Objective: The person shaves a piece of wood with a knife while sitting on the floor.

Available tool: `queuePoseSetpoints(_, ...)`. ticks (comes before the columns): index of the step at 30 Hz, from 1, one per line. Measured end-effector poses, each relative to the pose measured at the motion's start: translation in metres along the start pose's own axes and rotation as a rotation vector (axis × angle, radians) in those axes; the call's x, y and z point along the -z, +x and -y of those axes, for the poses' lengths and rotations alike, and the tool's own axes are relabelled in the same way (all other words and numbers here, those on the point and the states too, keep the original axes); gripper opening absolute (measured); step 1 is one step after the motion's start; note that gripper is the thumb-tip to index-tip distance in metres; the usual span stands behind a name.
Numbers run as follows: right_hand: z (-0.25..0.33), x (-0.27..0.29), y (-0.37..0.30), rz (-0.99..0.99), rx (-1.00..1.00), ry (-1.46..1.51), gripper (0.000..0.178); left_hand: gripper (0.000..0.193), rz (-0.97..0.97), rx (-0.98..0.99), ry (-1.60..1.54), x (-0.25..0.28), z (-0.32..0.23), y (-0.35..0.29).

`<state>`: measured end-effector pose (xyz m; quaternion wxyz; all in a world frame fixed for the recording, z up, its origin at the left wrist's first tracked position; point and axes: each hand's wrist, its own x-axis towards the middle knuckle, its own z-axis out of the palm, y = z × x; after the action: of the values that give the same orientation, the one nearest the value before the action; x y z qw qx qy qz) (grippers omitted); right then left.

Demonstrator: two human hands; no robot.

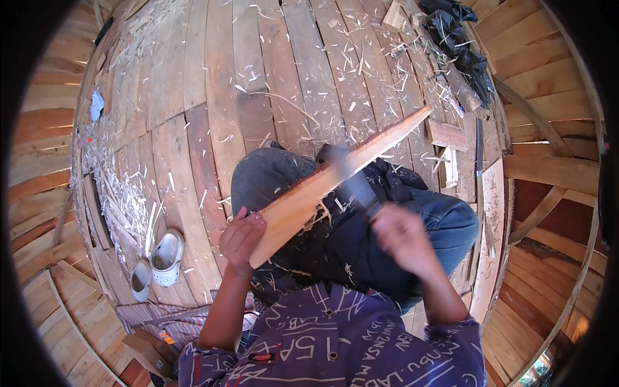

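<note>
A long, pale wooden board (290, 211) with a dark, bark-like edge slants across my lap, tapering to a point at the far right. The fingers of my left hand (242, 236) are closed around its near left end. In my right hand (406, 237), smeared by motion, is a dark-handled knife with a broad blade (358, 192). That blade lies against or just over the middle of the board; blur hides exact contact. Curled shavings (317, 213) cling to the board's near edge beside the blade. My legs are folded beneath the board.
Wood shavings (122, 216) are heaped at the left and scattered over the plank floor (225, 129). Pale clogs (167, 258) stand at the left, near a cardboard box (147, 353). Black plastic (471, 68) and wood offcuts (447, 135) lie along the right side.
</note>
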<state>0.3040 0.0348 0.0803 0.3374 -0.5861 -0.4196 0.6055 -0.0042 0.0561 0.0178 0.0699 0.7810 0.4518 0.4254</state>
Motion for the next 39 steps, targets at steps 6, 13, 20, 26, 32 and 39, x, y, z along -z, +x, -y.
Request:
queuePoseSetpoints(6, 0.012, 0.015, 0.007, -0.281, 0.086, 0.28, 0.033, 0.011, -0.013, 0.059, 0.001, 0.001, -0.004, -0.008)
queuePoseSetpoints(13, 0.011, 0.006, -0.012, 0.067, -0.039, 0.022, 0.024, 0.012, 0.004, 0.018, -0.003, 0.001, 0.0, -0.004)
queuePoseSetpoints(20, -0.003, -0.02, -0.016, 0.261, -0.199, 0.213, 0.019, 0.011, -0.001, -0.019, 0.013, -0.001, 0.002, -0.006)
queuePoseSetpoints(26, 0.003, 0.005, 0.011, -0.316, 0.111, 0.299, 0.027, 0.011, -0.024, 0.037, 0.005, -0.001, -0.002, -0.004)
queuePoseSetpoints(32, 0.004, 0.005, 0.002, 0.064, -0.076, 0.124, 0.02, 0.01, 0.001, 0.016, 0.009, 0.001, 0.001, -0.008)
queuePoseSetpoints(39, -0.002, -0.015, -0.007, 0.226, -0.103, 0.204, 0.021, 0.011, -0.003, -0.026, 0.015, -0.001, 0.003, -0.001)
